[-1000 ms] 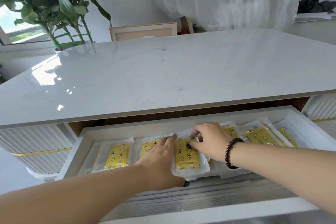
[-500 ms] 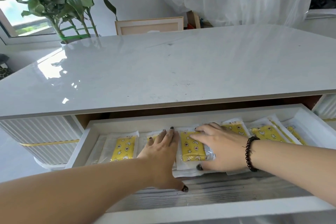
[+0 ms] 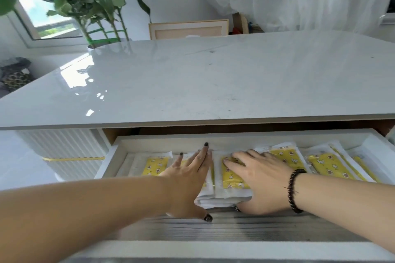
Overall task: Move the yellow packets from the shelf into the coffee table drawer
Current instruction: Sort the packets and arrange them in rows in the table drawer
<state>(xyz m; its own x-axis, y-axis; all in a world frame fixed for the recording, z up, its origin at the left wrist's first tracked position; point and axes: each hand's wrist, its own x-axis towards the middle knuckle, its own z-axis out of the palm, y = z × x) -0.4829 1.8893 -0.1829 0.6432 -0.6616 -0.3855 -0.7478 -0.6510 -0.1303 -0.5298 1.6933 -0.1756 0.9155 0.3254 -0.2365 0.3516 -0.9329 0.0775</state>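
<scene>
The coffee table drawer [image 3: 162,142] stands pulled out under the white tabletop. Several yellow packets in clear wrappers lie in a row along its back. My right hand [image 3: 259,179] lies flat with straight fingers on the middle stack of yellow packets [image 3: 232,179], its thumb at the stack's near edge. My left hand [image 3: 188,175] rests with spread straight fingers on the packets just left of that stack. One yellow packet [image 3: 155,165] lies free at the left, and more packets [image 3: 327,165] lie at the right.
The glossy coffee table top [image 3: 213,83] overhangs the back of the drawer. A potted plant [image 3: 96,2] and a wooden frame [image 3: 189,29] stand behind the table. The drawer's near half shows bare wood-grain floor [image 3: 256,228].
My right hand went from pinching the top packet to lying flat on the stack. My left hand's fingers spread and reached farther toward the drawer's back. The camera moved closer and left.
</scene>
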